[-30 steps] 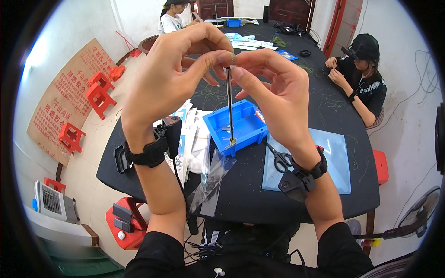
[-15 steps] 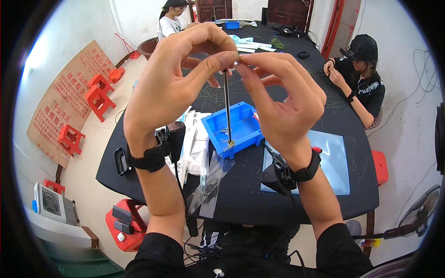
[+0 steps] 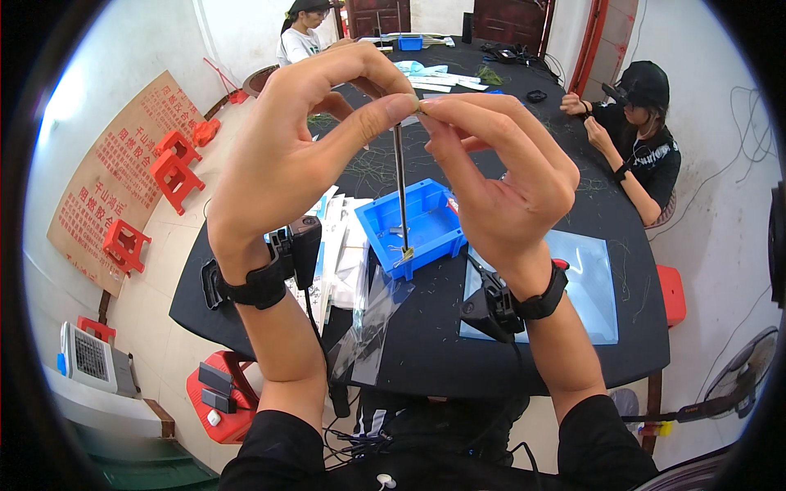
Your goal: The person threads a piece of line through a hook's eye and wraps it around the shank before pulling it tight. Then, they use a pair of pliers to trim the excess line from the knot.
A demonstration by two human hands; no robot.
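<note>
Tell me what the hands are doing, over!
Left hand, right hand: fingers pinched, tips meeting; anything held, unclear. Metal rod nearly upright, foot at near wall of blue tray. Hands crowd view of rod's top.

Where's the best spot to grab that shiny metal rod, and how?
I'd pinch the middle of the metal rod, coming from the wearer's side. It's slim and nearly upright, and nothing shows in front of its middle. Its top is crowded by the left hand and right hand, and its foot by a gold-coloured piece near the blue tray.
</note>
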